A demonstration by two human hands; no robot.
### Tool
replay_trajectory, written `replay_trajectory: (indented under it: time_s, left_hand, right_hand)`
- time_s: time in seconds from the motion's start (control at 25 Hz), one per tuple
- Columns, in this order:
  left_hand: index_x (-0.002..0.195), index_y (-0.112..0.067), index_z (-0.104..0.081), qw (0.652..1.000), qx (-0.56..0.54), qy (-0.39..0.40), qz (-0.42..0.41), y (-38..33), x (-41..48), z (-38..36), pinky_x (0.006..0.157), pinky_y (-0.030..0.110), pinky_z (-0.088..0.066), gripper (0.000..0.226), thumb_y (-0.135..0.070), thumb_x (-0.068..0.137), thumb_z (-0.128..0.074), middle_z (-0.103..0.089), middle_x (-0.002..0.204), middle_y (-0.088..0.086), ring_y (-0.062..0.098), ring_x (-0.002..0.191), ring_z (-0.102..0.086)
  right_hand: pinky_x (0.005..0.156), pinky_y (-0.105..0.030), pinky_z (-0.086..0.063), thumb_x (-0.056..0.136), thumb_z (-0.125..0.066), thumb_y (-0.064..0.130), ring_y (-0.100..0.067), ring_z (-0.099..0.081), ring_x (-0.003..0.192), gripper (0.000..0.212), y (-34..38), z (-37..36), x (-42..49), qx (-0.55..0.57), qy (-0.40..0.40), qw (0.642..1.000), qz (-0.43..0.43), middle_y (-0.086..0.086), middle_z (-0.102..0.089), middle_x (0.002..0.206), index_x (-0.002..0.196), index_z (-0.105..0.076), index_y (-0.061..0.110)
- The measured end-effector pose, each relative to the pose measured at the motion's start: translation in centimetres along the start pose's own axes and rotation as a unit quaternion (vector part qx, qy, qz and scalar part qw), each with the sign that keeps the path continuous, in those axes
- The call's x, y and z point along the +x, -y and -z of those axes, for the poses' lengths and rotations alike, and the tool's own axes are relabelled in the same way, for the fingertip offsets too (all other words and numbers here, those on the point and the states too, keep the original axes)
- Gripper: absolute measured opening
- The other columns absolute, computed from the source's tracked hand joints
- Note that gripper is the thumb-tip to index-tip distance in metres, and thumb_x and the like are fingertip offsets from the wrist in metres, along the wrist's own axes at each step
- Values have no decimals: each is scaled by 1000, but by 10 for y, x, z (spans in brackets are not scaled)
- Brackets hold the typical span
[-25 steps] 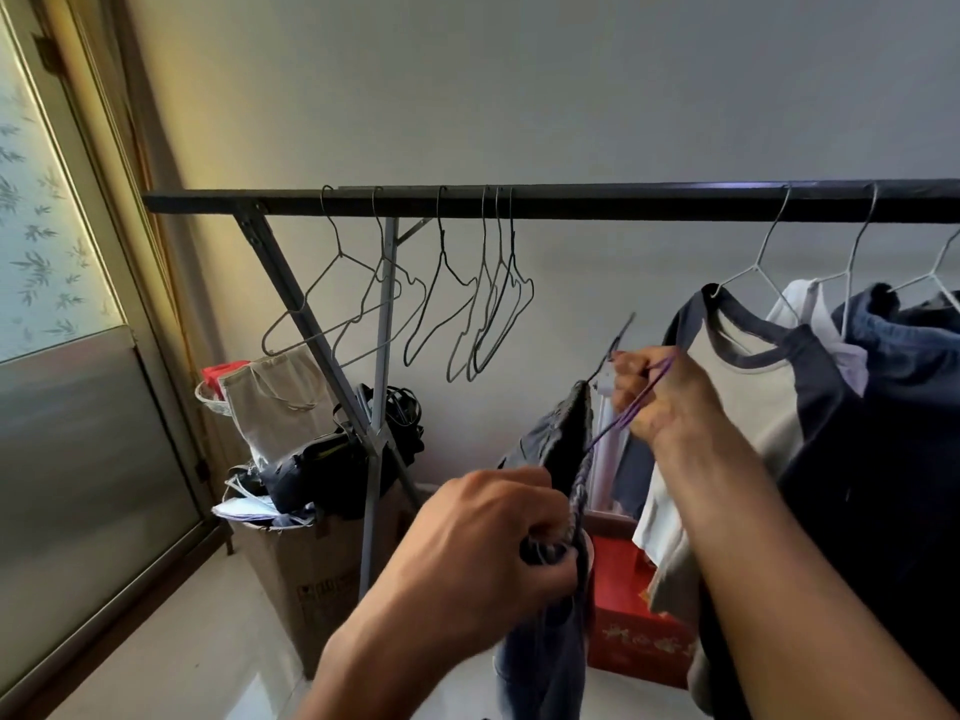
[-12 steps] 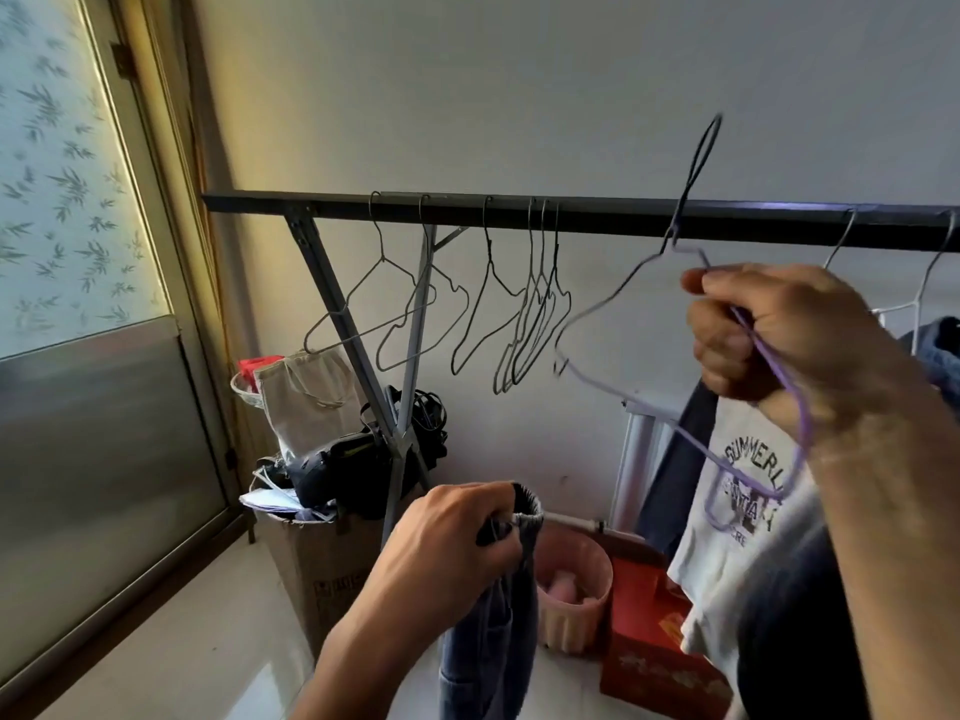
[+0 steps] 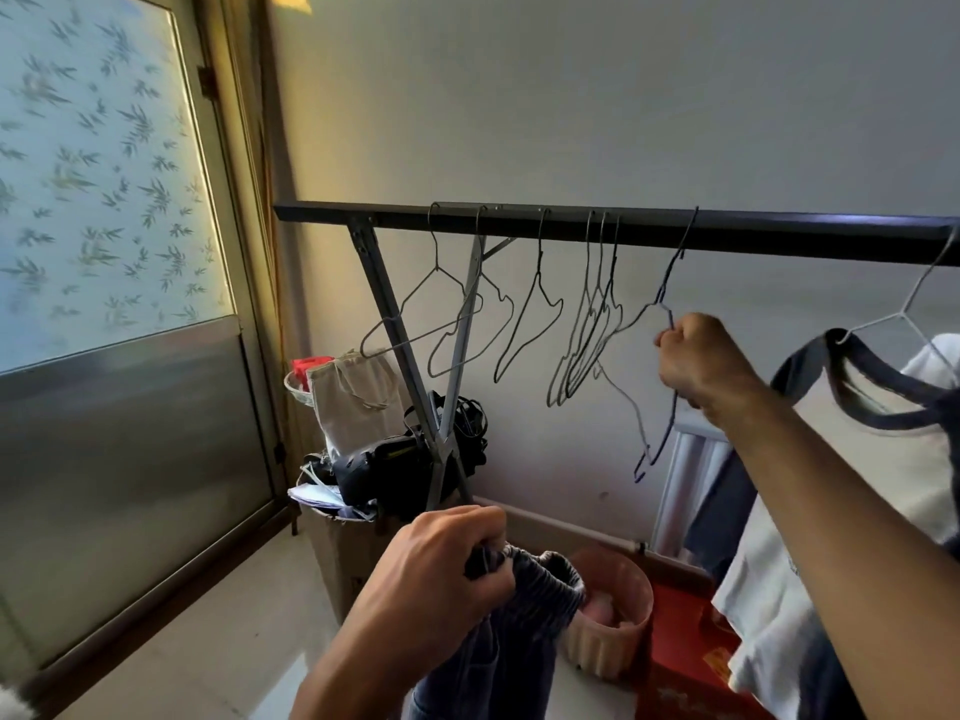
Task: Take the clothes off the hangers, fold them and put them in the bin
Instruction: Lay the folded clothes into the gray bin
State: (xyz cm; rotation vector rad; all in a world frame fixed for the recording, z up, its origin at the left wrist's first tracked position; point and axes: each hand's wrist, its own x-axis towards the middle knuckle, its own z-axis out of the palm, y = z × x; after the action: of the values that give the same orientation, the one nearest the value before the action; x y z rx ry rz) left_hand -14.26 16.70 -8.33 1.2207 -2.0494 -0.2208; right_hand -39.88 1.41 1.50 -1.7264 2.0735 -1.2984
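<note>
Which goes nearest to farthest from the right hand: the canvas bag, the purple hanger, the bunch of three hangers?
1. purple hanger, gripped in the right hand.
2. bunch of three hangers, hanging just left.
3. canvas bag, far left, low down.

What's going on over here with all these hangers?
A person is taking clothes off a rack. The right hand grips a bare hanger with its hook up at the rail, beside other hangers that are also bare. The left hand holds a grey-blue garment by its waistband, not yet folded. Some shirts hang on the rail to the right, and a pink bin stands on the floor below.
</note>
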Motion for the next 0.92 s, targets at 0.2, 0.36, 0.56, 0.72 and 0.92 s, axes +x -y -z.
replay_trajectory:
  time_s: [0.2,0.36,0.56,0.72,0.92]
  left_hand:
    - [62,-32,-38,1000,15,-8,6,7,-7,11,54,19,-30,24,-35,72,-59,-49,72,-18,8,60,-41]
    - [58,-31,-35,1000,17,-23,13,13,-7,20,55,17,-30,33,-29,74,-65,-49,68,-18,6,59,-41]
    - [58,-24,-35,1000,7,-13,-13,21,4,36,52,16,-28,34,-21,71,-66,-43,59,-12,6,54,-36]
    - [62,-16,-39,999,-44,24,-14,34,10,43,56,29,-35,24,-26,66,-60,-41,60,-5,5,57,-33]
    - [64,-12,-42,995,-69,65,-17,49,13,52,64,44,-44,22,-28,64,-57,-46,67,6,15,63,-40]
  right_hand:
    - [80,-38,-42,99,-34,16,-36,-53,96,25,21,-24,-13,-77,30,995,55,-15,-53,101,113,-48,1]
    - [73,-35,-40,97,-35,18,-34,-53,90,20,46,-49,-10,-71,65,993,75,-12,-54,96,107,-48,7]
    - [66,-36,-43,98,-36,26,-30,-57,73,18,51,-67,-14,5,94,994,58,-11,-62,88,90,-48,16]
    - [73,-42,-49,96,-42,35,-32,-61,72,28,33,-69,-43,22,126,992,0,-15,-67,94,108,-47,11]
    - [61,-31,-40,97,-45,37,-16,-63,77,21,6,-68,-150,183,-53,976,105,4,-65,84,104,-46,17]
